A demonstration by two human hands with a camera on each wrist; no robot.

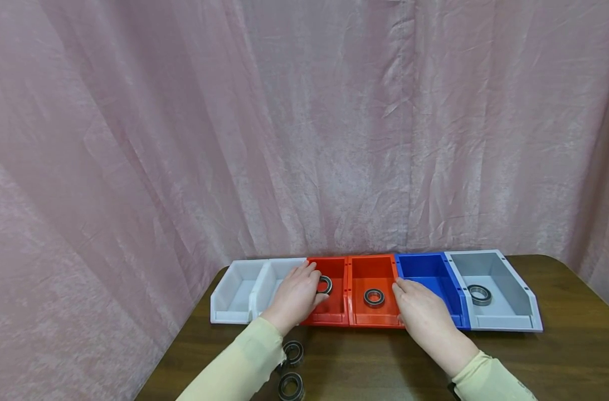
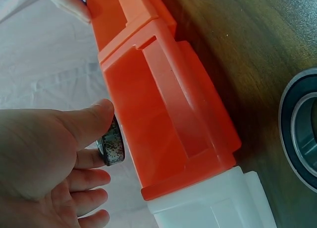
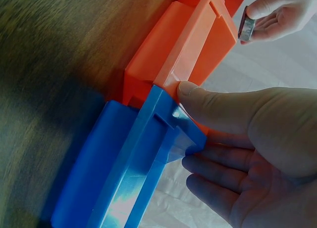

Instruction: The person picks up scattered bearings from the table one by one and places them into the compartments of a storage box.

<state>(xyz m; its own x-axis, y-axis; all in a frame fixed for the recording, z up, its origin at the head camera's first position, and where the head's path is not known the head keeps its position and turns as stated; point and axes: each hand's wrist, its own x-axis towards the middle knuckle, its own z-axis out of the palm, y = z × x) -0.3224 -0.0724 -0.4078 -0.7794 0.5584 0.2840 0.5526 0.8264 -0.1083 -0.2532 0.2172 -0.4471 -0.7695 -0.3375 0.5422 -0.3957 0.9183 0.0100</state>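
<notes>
Bearing sits pinched in the left hand; the right hand, fingers extended, touches the orange bin. Beneath both: wooden table; beyond, pink curtain.

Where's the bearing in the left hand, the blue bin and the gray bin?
Held bearing [image 2: 115, 146], left wrist view: outer rim.
Blue bin [image 1: 425, 267], head view: back inner wall.
Gray bin [image 1: 512, 284], head view: right inner wall.

Honestly, I'm not making out any readable text here. A tiny dark marking is showing near the edge of the right sleeve, but it's coming out too small to read. Speckles on the bearing's rim aren't forming legible characters.
</notes>
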